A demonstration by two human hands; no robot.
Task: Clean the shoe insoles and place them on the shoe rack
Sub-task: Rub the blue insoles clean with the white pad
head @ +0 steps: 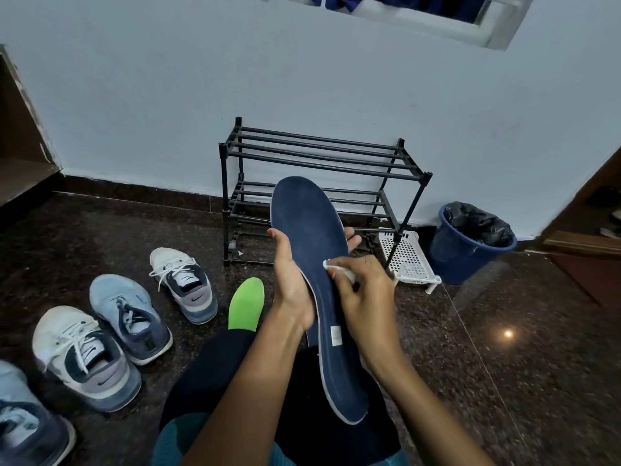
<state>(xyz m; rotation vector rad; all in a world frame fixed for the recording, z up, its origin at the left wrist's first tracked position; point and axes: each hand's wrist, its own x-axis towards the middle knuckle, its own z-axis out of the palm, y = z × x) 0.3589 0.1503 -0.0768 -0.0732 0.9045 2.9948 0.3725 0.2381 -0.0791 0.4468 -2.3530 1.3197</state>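
head view: left hand (pixel 291 284) grips navy insole (pixel 311 230); right hand (pixel 364 290) pinches white wipe (pixel 339 269) against it, near shoe rack (pixel 322 156).

Floor (pixel 537 381): sneakers (pixel 131 317), green insole (pixel 246 304), shoe rack (pixel 319 156), white basket (pixel 408 260), blue bin (pixel 460 257).

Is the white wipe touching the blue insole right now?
Touching. The head view shows the right hand pressing the white wipe onto the blue insole, no gap between them, while the left hand grips it.
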